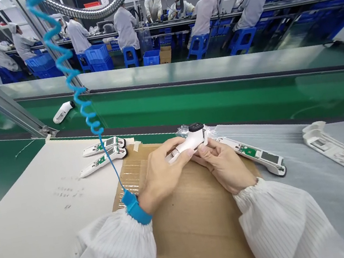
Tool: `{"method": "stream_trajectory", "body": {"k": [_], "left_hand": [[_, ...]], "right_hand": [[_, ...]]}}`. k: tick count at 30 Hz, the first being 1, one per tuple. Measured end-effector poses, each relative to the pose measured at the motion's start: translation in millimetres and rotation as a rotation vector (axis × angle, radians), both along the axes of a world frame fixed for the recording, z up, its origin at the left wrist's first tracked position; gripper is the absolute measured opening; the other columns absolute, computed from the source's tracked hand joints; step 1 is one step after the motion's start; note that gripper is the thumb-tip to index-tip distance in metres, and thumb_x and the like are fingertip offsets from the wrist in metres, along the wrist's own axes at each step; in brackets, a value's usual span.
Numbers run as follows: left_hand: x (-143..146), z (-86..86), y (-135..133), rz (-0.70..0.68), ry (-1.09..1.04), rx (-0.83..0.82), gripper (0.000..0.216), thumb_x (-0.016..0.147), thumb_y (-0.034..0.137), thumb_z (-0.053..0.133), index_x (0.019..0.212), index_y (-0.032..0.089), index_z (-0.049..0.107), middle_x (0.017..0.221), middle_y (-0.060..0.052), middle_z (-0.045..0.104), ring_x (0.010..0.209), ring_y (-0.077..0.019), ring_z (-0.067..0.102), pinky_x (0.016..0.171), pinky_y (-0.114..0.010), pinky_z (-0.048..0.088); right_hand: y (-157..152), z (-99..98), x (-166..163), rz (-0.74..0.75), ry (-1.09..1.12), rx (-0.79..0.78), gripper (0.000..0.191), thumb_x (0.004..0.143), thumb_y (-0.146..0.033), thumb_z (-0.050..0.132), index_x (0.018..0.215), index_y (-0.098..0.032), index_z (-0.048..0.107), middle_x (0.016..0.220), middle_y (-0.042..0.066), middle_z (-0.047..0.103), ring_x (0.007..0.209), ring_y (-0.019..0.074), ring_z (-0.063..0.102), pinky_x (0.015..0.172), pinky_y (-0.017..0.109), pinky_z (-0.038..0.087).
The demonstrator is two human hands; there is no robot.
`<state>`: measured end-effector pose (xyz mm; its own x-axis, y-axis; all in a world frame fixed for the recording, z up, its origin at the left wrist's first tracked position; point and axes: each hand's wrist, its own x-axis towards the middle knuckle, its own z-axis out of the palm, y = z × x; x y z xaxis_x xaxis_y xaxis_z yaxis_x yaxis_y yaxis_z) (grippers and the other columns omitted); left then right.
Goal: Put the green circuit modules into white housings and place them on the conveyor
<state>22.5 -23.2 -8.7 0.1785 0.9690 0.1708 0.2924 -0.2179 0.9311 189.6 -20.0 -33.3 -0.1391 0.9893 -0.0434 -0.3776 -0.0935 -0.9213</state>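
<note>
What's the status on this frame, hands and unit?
Left hand and right hand gripping white handheld device, black top showing. Blue coiled cord running up from blue wrist strap. White housing with green circuit board beside right hand.

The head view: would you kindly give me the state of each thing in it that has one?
left hand, gripping the white plastic device
right hand, pinching the same device
blue coiled cord, hanging from the wrist strap
circuit-board shell, lying open, green board exposed
bare white shell, lying flat

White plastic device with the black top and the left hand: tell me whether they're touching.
Touching. The head view shows the left hand closed around the white plastic device, its fingers resting on the device's white body.
</note>
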Motion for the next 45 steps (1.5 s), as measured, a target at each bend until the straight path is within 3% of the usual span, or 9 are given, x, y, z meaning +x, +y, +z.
{"method": "stream_trajectory", "body": {"k": [5,8,11,14,17,21,35,41,45], "left_hand": [[2,10.4,-6,-0.010,0.262,0.042,0.031,0.097,0.041,0.054,0.124,0.029,0.062,0.121,0.002,0.070,0.106,-0.0190,0.067,0.090,-0.029,0.051],[11,13.0,-14,-0.083,0.580,0.074,0.047,0.098,0.053,0.044,0.134,0.025,0.054,0.120,-0.007,0.070,0.101,-0.0276,0.069,0.085,-0.039,0.054],[20,14.5,-21,-0.252,0.877,0.157,0.066,0.095,0.065,0.036,0.136,0.016,0.052,0.106,-0.014,0.073,0.088,-0.0343,0.072,0.072,-0.043,0.056],[22,15.5,-23,-0.294,0.977,0.230,0.071,0.094,0.067,0.032,0.137,0.014,0.050,0.098,-0.015,0.074,0.086,-0.0361,0.072,0.068,-0.044,0.055],[15,13.8,-18,-0.179,0.917,0.184,0.061,0.096,0.064,0.033,0.130,0.020,0.057,0.095,-0.011,0.075,0.085,-0.0334,0.072,0.070,-0.044,0.056],[6,13.8,-14,0.105,0.612,0.197,0.049,0.096,0.058,0.046,0.133,0.027,0.051,0.121,-0.005,0.070,0.112,-0.0268,0.066,0.088,-0.041,0.055],[25,2.6,-18,0.022,0.560,0.448,0.040,0.104,0.037,0.031,0.127,0.015,0.055,0.129,-0.013,0.063,0.120,-0.0260,0.060,0.103,-0.042,0.050],[-5,7.6,-2,-0.088,0.602,0.127,0.047,0.093,0.055,0.054,0.132,0.029,0.052,0.124,-0.005,0.068,0.111,-0.0289,0.065,0.091,-0.043,0.054],[-47,29.6,51,-0.037,0.590,-0.174,0.049,0.084,0.061,0.063,0.115,0.023,0.063,0.101,-0.006,0.075,0.087,-0.0243,0.071,0.076,-0.034,0.055]], "right_hand": [[0,3.1,-5,-0.084,-0.026,-0.018,0.041,0.077,-0.050,0.079,0.104,-0.022,0.071,0.104,0.006,0.076,0.105,0.0234,0.068,0.101,0.039,0.048],[-2,12.5,-11,-0.157,0.166,-0.197,0.049,0.080,-0.068,0.065,0.093,-0.022,0.070,0.090,0.005,0.075,0.098,0.0238,0.068,0.092,0.039,0.053],[-5,20.6,-9,-0.213,0.362,-0.433,0.050,0.087,-0.067,0.054,0.062,-0.024,0.057,0.049,-0.001,0.055,0.075,0.0229,0.068,0.082,0.040,0.057],[-7,24.7,-4,-0.225,0.448,-0.497,0.052,0.090,-0.058,0.052,0.052,-0.025,0.043,0.038,-0.004,0.036,0.062,0.0209,0.063,0.075,0.038,0.057],[-8,27.0,-4,-0.127,0.475,-0.407,0.041,0.092,-0.054,0.055,0.066,-0.023,0.058,0.055,-0.001,0.055,0.078,0.0198,0.067,0.076,0.032,0.058],[-12,25.6,-18,-0.028,0.464,-0.262,0.024,0.091,-0.046,0.063,0.090,-0.023,0.067,0.089,0.001,0.070,0.100,0.0188,0.067,0.091,0.031,0.056],[-19,12.0,-27,0.005,0.297,-0.188,0.037,0.079,-0.057,0.073,0.097,-0.025,0.073,0.111,0.007,0.074,0.121,0.0280,0.062,0.105,0.044,0.051],[-10,9.0,-24,-0.100,0.205,-0.198,0.036,0.083,-0.053,0.069,0.104,-0.023,0.070,0.119,0.009,0.071,0.123,0.0283,0.060,0.110,0.043,0.048],[-4,6.7,-20,-0.222,0.110,-0.203,0.039,0.081,-0.050,0.073,0.110,-0.025,0.067,0.130,0.009,0.067,0.123,0.0275,0.060,0.115,0.043,0.044]]}}
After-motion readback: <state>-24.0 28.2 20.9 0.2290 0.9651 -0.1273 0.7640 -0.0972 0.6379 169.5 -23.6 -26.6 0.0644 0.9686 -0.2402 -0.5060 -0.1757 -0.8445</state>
